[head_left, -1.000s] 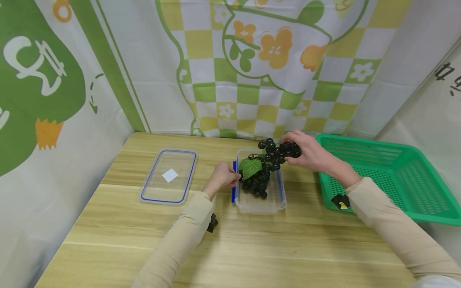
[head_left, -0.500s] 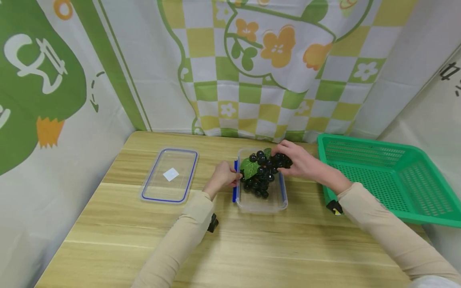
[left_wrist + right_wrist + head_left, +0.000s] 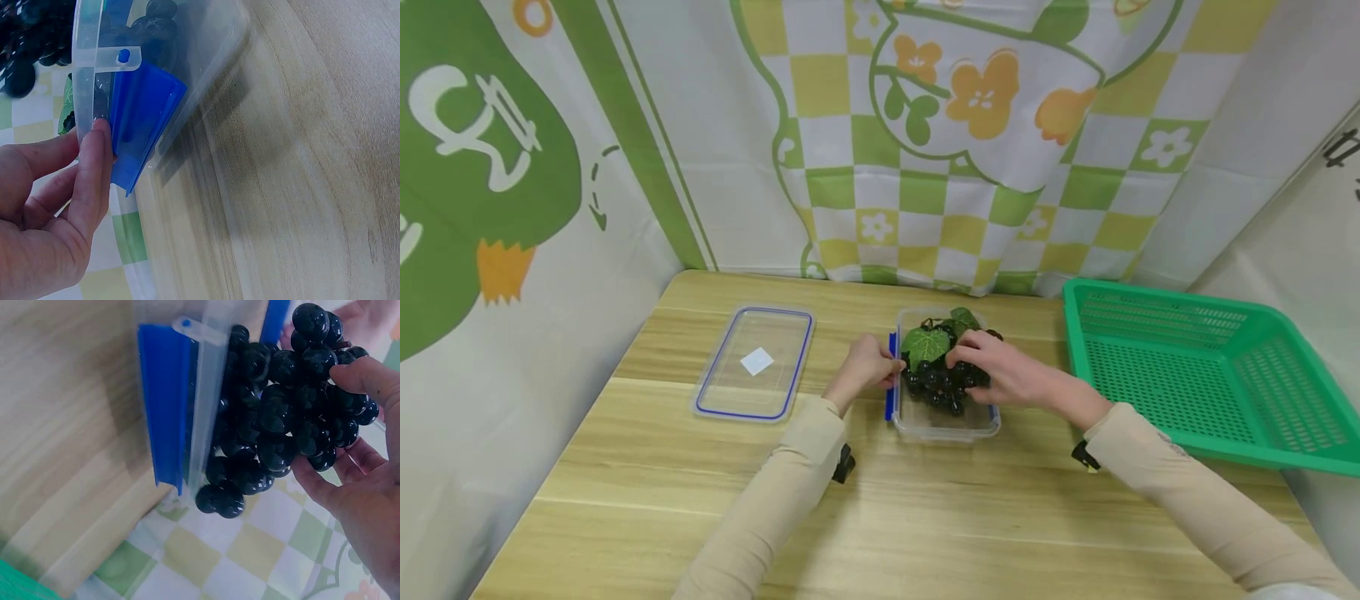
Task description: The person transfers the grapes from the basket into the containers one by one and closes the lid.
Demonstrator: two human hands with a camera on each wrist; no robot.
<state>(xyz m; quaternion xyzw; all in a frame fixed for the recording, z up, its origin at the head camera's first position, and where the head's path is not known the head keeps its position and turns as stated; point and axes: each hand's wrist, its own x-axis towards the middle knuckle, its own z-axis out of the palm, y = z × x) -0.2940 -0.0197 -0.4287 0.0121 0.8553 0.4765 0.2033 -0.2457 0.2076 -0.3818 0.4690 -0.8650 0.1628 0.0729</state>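
A bunch of shiny black grapes (image 3: 934, 381) with green leaves (image 3: 925, 344) sits in a clear plastic box (image 3: 945, 432). My right hand (image 3: 1009, 369) grips the bunch from the right with curled fingers; in the right wrist view the thumb and fingers surround several grapes (image 3: 309, 406). On the box's left side, my left hand (image 3: 865, 367) pinches the rim, just beside a blue side latch (image 3: 140, 122) that hangs down. The underside of the bunch is hidden inside the box.
A clear lid (image 3: 754, 363) with a blue seal and a white square label lies left of the box. To the right stands a green plastic basket (image 3: 1180, 454). Wooden table (image 3: 925, 517) below, patterned cloth (image 3: 880, 192) behind.
My right hand has moved left and down with the grapes, lowering them into the box. The left hand stays at the rim.
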